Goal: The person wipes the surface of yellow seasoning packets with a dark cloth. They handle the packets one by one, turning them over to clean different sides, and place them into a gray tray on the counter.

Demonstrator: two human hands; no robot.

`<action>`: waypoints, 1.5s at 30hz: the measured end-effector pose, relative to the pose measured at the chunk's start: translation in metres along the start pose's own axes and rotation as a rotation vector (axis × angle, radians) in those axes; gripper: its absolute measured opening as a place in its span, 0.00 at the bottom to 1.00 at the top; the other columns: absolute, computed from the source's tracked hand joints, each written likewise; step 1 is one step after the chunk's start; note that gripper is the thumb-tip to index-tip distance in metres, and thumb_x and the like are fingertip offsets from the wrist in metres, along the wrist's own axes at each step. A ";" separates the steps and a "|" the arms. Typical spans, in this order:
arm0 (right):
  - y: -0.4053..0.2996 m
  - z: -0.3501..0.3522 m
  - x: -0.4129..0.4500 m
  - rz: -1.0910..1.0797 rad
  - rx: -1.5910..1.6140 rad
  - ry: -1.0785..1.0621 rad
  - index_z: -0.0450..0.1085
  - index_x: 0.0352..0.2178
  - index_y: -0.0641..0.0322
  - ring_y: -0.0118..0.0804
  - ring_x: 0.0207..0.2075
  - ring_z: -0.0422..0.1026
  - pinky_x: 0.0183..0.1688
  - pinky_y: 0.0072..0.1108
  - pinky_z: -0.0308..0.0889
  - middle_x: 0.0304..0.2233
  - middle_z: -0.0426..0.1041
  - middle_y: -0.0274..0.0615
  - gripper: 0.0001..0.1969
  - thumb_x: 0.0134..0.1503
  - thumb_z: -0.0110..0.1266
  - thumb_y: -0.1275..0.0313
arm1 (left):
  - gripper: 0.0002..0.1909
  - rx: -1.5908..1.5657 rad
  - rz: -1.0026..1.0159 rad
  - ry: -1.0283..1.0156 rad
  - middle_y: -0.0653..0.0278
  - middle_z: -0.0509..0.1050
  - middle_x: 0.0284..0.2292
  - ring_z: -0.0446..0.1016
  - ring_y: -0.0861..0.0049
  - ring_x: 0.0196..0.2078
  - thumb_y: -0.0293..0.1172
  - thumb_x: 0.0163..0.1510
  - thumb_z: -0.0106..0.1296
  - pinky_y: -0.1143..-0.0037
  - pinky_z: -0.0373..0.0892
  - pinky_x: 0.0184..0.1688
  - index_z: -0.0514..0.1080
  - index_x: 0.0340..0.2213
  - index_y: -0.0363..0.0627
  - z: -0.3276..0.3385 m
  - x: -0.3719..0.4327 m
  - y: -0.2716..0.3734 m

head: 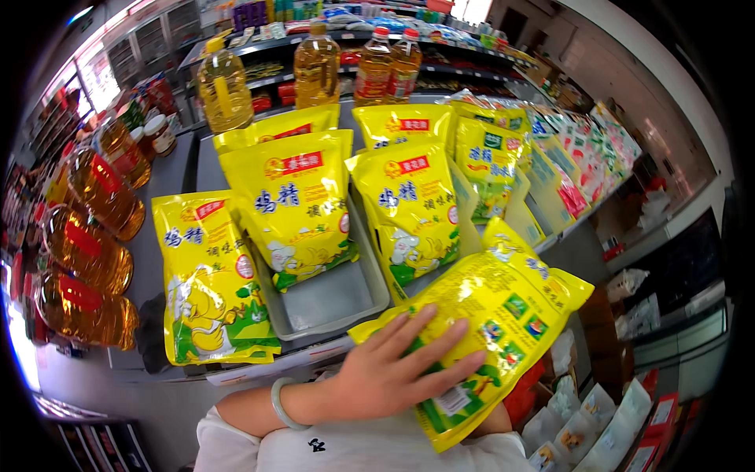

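A yellow foil bag of chicken seasoning is tilted in front of my torso, its printed back with a barcode facing up. My left hand lies across its lower left part with the fingers spread, a pale bangle on the wrist. Whether that hand bears any of the bag's weight is unclear. Behind the bag my right hand is out of sight; only a bit of the right arm shows. Just beyond, a grey plastic bin holds an upright yellow bag at its back. Another bag leans left of the bin.
More yellow bags stand right of the bin, beside smaller seasoning packets and white packets. Oil bottles line the left edge and the back. The shelf's front edge lies close to me. Clear bins stand lower right.
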State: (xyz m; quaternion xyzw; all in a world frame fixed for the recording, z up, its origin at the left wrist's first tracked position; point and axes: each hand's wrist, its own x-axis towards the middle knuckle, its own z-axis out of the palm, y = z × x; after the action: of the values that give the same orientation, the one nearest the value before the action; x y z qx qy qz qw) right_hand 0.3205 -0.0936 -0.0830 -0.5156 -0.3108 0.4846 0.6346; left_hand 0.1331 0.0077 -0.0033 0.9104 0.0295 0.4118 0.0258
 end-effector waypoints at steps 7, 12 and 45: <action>-0.062 -0.059 0.003 -0.356 0.196 0.376 0.59 0.54 0.68 0.35 0.47 0.67 0.50 0.25 0.62 0.48 0.68 0.43 0.30 0.60 0.47 0.54 | 0.41 -0.267 -0.302 -0.221 0.40 0.50 0.60 0.51 0.38 0.61 0.41 0.42 0.65 0.52 0.57 0.58 0.60 0.58 0.56 -0.036 -0.009 0.003; -0.121 -0.185 0.043 -0.606 -0.483 0.433 0.56 0.56 0.69 0.36 0.50 0.66 0.53 0.27 0.60 0.51 0.65 0.44 0.27 0.60 0.48 0.62 | 0.39 -0.333 -0.709 -0.210 0.47 0.57 0.57 0.52 0.54 0.63 0.33 0.46 0.62 0.62 0.52 0.62 0.58 0.58 0.41 -0.115 -0.021 -0.042; -0.159 0.000 0.116 -0.514 -1.032 0.279 0.61 0.31 0.62 0.29 0.30 0.62 0.35 0.20 0.62 0.26 0.59 0.34 0.21 0.42 0.67 0.70 | 0.09 -0.421 -1.145 0.023 0.75 0.68 0.29 0.63 0.92 0.33 0.34 0.60 0.48 0.87 0.60 0.35 0.65 0.34 0.41 -0.121 -0.048 -0.190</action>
State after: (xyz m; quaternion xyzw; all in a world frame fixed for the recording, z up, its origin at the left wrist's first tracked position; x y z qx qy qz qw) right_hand 0.4062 0.0150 0.0563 -0.7246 -0.5349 0.0291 0.4336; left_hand 0.0045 0.1959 0.0273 0.7207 0.4325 0.3393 0.4224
